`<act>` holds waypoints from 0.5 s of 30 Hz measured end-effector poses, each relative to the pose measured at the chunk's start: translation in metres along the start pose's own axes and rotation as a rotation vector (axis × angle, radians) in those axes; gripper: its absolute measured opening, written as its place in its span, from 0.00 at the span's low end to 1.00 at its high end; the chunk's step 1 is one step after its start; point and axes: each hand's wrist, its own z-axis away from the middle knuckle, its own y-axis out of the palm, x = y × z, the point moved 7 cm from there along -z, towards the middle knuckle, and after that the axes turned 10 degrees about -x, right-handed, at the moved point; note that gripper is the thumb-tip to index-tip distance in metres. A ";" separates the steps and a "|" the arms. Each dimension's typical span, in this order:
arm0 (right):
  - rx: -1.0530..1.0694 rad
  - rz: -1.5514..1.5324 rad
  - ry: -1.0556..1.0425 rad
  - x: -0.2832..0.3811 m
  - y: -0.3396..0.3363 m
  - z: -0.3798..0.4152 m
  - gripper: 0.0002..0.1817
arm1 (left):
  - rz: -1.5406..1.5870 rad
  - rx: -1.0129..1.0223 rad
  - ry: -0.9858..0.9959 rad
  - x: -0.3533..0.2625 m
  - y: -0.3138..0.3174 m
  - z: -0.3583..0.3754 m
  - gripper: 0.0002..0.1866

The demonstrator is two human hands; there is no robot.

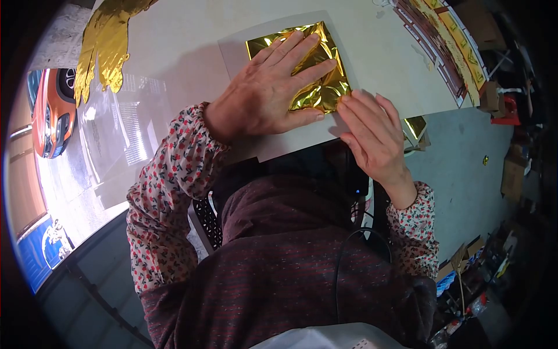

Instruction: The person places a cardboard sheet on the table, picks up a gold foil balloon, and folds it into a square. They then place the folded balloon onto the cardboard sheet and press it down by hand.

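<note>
A square of shiny gold foil lies on a pale sheet near the table's front edge. My left hand rests flat across the foil, its fingers spread and pointing up and to the right. At the foil's lower right corner is my right hand, with its fingertips touching the corner and its fingers stretched out. Nothing shows gripped in either hand. Part of the foil is hidden under my left hand.
Gold foil strips hang over the table's upper left. Brown and yellow printed pieces lie at the upper right of the table. Cardboard boxes stand on the floor to the right. An orange car shows at the far left.
</note>
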 end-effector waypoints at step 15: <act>0.140 0.154 -0.042 0.005 0.025 -0.004 0.37 | 0.009 -0.044 0.022 0.000 -0.008 0.001 0.39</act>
